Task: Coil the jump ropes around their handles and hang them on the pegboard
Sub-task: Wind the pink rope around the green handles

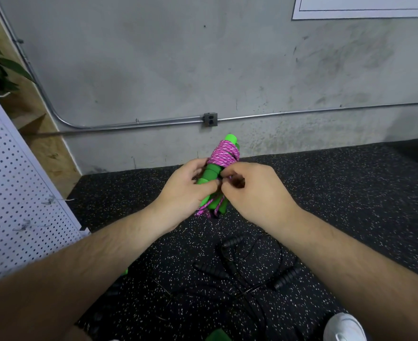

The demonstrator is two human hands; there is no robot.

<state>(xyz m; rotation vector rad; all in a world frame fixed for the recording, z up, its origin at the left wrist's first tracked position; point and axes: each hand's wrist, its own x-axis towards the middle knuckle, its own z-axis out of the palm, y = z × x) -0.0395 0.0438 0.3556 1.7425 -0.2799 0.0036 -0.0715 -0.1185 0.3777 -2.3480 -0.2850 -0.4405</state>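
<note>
1. A pair of green foam handles (210,172) is held in the air to the right of the white pegboard (18,193), well apart from it.
2. A pink patterned rope (224,152) is wound in tight turns round the upper part of the handles, and loose loops of it hang from their lower end.
3. The left hand (185,193) is curled round the middle of the handles, with the thumb laid across them.
4. The right hand (252,193) is closed, and a strand of the rope is pinched by its fingertips (232,172) against the side of the handles, just beside the left thumb.
5. Black jump ropes (227,274) with ribbed handles are seen lying tangled on the speckled rubber floor (350,193), to the right of the pegboard's lower corner and nearer the person than the held bundle.
6. Part of another green handle (217,335) and the toe of a white shoe (343,326) are seen at the bottom edge, further right of the pegboard.
7. Thin wire pieces (53,199) are seen sticking out of the pegboard's face.
8. A grey outlet box (210,119) is mounted on the concrete wall (153,57) to the right of the pegboard.
</note>
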